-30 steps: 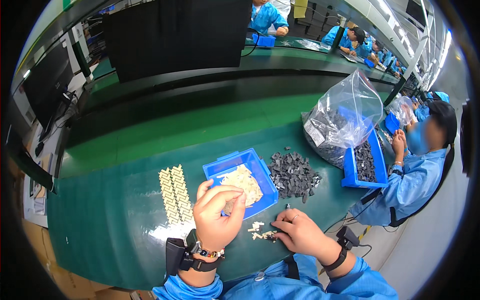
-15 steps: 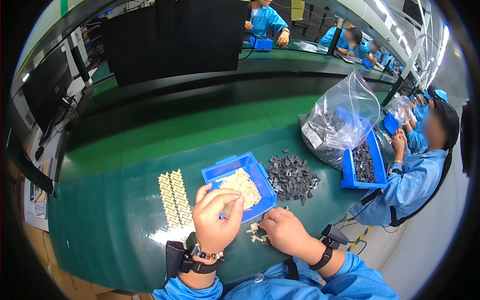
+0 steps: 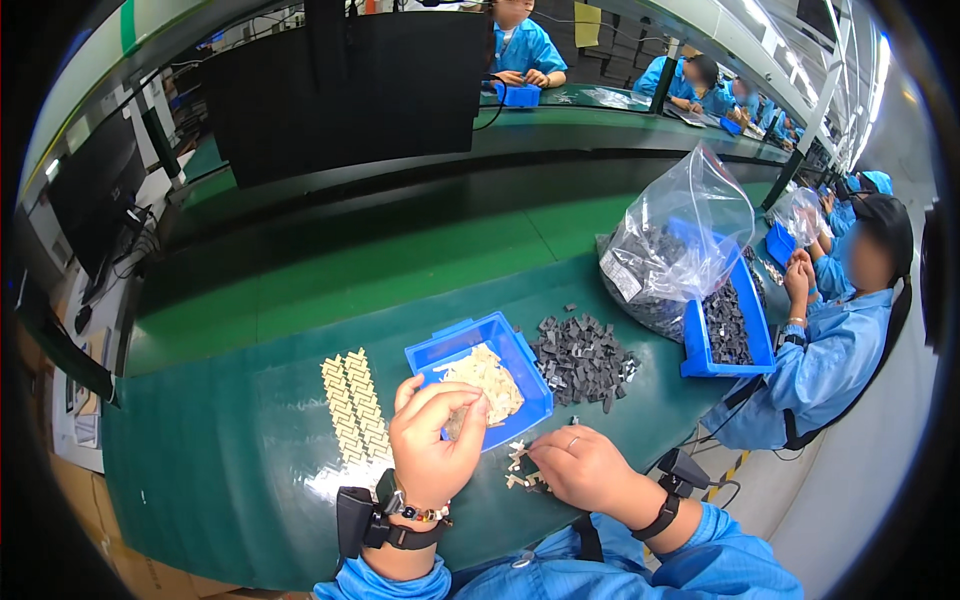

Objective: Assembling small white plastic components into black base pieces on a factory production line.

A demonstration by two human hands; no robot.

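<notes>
Fingertip work over a blue tray and the scatter beside it

The blue tray (image 3: 507, 338) stands on the green desk (image 3: 230, 480) with a heap of cream pieces (image 3: 492, 378) inside. A few small loose pieces (image 3: 517, 482), mostly cream, lie on the desk on the tray's near side, and this scatter seems to be what is being worked on. The right hand (image 3: 578, 466) is down there, its thumb and forefinger narrowed at the scatter; I cannot tell whether they meet or grip a piece. The left hand (image 3: 438, 440) is raised over the tray's near left corner, thumb and fingers drawn in close, but whether anything is between them cannot be made out.

Left of the tray lie two cream strips (image 3: 343, 412) in a zigzag pattern. Right of the tray is a loose pile of dark grey pieces (image 3: 585, 362), and farther right of it come a clear bag (image 3: 655, 275) and a blue bin (image 3: 766, 345), both holding more dark pieces.

The step in hand looks like picking or sorting small pieces by the tray. The next move, I judge, calls for a light, exact pinch on a single piece, with its neighbours left undisturbed and the tray's rim kept clear of the wrist
</notes>
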